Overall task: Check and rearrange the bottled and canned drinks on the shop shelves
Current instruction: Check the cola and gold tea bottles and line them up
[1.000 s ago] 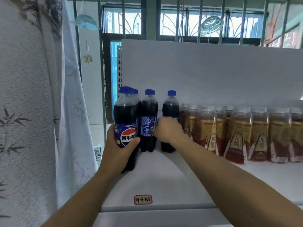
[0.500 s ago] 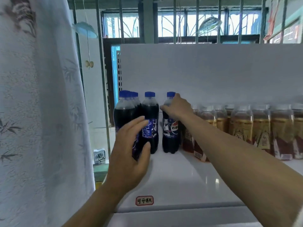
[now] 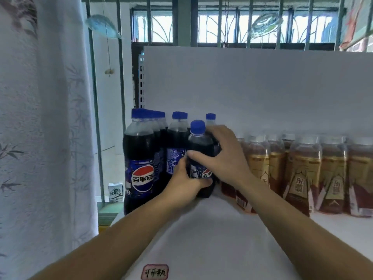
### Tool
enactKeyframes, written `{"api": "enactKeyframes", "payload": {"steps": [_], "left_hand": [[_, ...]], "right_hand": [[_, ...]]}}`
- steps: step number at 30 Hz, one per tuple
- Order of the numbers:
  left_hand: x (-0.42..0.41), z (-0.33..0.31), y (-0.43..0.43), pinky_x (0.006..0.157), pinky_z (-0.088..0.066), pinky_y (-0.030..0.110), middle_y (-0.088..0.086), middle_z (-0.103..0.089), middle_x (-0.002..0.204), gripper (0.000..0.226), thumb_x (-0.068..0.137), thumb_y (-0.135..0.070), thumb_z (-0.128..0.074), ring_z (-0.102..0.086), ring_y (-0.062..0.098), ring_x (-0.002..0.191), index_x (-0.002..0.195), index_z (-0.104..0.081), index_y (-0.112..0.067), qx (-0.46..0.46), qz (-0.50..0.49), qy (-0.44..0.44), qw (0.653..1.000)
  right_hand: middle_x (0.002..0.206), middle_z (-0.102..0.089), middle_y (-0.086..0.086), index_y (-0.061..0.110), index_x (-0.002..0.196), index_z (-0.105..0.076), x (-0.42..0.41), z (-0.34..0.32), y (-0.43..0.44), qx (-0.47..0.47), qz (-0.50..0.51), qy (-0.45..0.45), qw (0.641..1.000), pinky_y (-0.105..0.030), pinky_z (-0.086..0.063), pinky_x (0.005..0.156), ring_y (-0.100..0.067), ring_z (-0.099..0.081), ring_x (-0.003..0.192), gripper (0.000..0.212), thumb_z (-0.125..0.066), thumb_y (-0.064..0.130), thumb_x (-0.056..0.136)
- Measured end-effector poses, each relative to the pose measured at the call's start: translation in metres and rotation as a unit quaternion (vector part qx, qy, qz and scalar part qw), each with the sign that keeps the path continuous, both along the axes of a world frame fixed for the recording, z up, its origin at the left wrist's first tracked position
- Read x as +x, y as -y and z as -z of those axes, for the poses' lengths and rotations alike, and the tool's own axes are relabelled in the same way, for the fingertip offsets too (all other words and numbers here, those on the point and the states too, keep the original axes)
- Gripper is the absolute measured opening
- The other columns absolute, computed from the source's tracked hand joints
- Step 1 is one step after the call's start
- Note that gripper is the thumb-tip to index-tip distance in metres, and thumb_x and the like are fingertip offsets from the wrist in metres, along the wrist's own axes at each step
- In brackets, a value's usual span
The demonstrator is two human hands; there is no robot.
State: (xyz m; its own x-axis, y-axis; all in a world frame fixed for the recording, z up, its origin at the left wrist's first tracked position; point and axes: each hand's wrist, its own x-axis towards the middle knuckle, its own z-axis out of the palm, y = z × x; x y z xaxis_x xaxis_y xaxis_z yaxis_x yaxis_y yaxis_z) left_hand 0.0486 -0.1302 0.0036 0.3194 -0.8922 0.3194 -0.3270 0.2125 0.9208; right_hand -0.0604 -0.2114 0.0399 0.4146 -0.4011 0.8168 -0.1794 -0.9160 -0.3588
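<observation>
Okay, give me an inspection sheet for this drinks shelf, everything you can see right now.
Surface: white shelf, red-edged label at its front edge.
Job's things: blue-capped cola bottles at left, held cola bottle at their right; brown drink bottles in a row further right.
Clutter: small white carton beyond the shelf's left end.
Hands: left hand and right hand both grip the held cola bottle.
Cables: nothing seen.
Surroundings: patterned curtain left, barred window behind.

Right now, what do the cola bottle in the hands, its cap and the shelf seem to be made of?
The cola bottle, gripped by left hand and right hand: clear glossy plastic, see-through above the dark drink. Its cap: opaque blue, probably plastic. The shelf: smooth white with a faint sheen, perhaps painted metal; the look leaves it open.
</observation>
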Motion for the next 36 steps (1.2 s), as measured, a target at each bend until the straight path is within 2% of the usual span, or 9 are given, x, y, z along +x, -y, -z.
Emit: {"api": "enactKeyframes", "payload": {"steps": [4,7,9,14,19,25,28,32,36], "left_hand": [[0.009,0.013,0.031,0.071,-0.056,0.019,0.006,-0.072,0.106,0.049,0.078,-0.005,-0.076,-0.071,0.014,0.096,0.122,-0.055,-0.011,-0.031,-0.02,0.008,0.999],[0.01,0.028,0.035,0.091,-0.052,0.023,-0.011,-0.065,0.124,0.073,0.078,-0.023,-0.085,-0.063,0.004,0.112,0.137,-0.044,-0.032,-0.027,-0.009,0.029,0.999],[0.004,0.033,0.032,0.089,-0.051,0.016,-0.018,-0.065,0.124,0.082,0.073,-0.026,-0.088,-0.062,-0.003,0.11,0.139,-0.041,-0.035,-0.008,0.011,0.025,1.0],[-0.017,0.035,0.015,0.08,-0.054,0.015,-0.013,-0.075,0.105,0.058,0.07,-0.018,-0.084,-0.07,0.001,0.098,0.122,-0.059,-0.023,-0.07,0.078,-0.009,0.994],[-0.012,0.032,0.009,0.078,-0.056,0.018,-0.007,-0.076,0.097,0.048,0.065,-0.018,-0.081,-0.071,0.006,0.092,0.11,-0.067,-0.027,-0.101,0.115,-0.072,0.986],[-0.014,0.032,0.004,0.084,-0.057,0.035,-0.006,-0.075,0.098,0.037,0.07,-0.028,-0.072,-0.072,0.011,0.089,0.105,-0.066,-0.036,-0.083,0.133,-0.133,0.979],[-0.016,0.03,0.0,0.087,-0.056,0.04,-0.001,-0.076,0.101,0.025,0.071,-0.036,-0.07,-0.073,0.016,0.091,0.095,-0.073,-0.037,-0.064,0.154,-0.188,0.968],[-0.015,0.023,-0.006,0.09,-0.055,0.048,0.016,-0.074,0.108,0.054,0.064,-0.047,-0.073,-0.071,0.032,0.093,0.103,-0.077,-0.011,-0.009,0.183,-0.29,0.939],[-0.022,0.021,-0.003,0.106,-0.045,0.058,0.013,-0.074,0.112,0.069,0.061,-0.061,-0.074,-0.07,0.034,0.106,0.115,-0.074,-0.019,-0.021,0.117,-0.284,0.951]], "right_hand": [[0.115,-0.056,0.028,0.037,0.126,-0.05,-0.003,0.014,0.007,0.027,-0.068,0.013,0.997,-0.001,-0.037,0.091,0.016,-0.051,0.109,0.057,-0.083,0.038,0.079],[0.106,-0.058,0.031,0.044,0.119,-0.046,-0.014,0.012,0.008,0.055,-0.06,0.083,0.993,-0.004,-0.045,0.088,0.015,-0.057,0.102,0.056,-0.084,0.041,0.077],[0.102,-0.061,0.027,0.044,0.113,-0.048,-0.019,0.009,0.007,0.084,-0.069,0.137,0.985,-0.008,-0.05,0.085,0.012,-0.061,0.098,0.047,-0.082,0.04,0.079],[0.108,-0.064,0.016,0.035,0.12,-0.053,-0.022,0.006,-0.005,0.156,-0.14,0.173,0.963,-0.013,-0.054,0.081,0.006,-0.064,0.096,0.046,-0.074,0.045,0.08],[0.119,-0.072,-0.004,0.022,0.134,-0.054,-0.023,0.003,-0.002,0.325,-0.275,0.11,0.898,-0.04,-0.057,0.094,-0.019,-0.072,0.106,0.058,-0.065,0.048,0.084],[0.111,-0.074,-0.003,0.02,0.129,-0.056,-0.023,0.001,0.001,0.323,-0.23,0.159,0.904,-0.036,-0.06,0.084,-0.019,-0.075,0.095,0.063,-0.073,0.051,0.077],[0.118,-0.07,-0.015,0.012,0.135,-0.053,-0.024,-0.001,0.002,0.365,-0.282,0.165,0.872,-0.038,-0.06,0.085,-0.024,-0.073,0.097,0.064,-0.064,0.044,0.08],[0.107,-0.072,-0.008,0.01,0.133,-0.054,-0.026,-0.002,0.003,0.378,-0.265,0.147,0.875,-0.032,-0.059,0.079,-0.018,-0.073,0.09,0.064,-0.071,0.045,0.083],[0.105,-0.075,0.002,0.02,0.13,-0.054,-0.024,-0.001,0.001,0.334,-0.181,0.189,0.905,-0.036,-0.061,0.082,-0.017,-0.076,0.088,0.063,-0.079,0.045,0.077]]}}
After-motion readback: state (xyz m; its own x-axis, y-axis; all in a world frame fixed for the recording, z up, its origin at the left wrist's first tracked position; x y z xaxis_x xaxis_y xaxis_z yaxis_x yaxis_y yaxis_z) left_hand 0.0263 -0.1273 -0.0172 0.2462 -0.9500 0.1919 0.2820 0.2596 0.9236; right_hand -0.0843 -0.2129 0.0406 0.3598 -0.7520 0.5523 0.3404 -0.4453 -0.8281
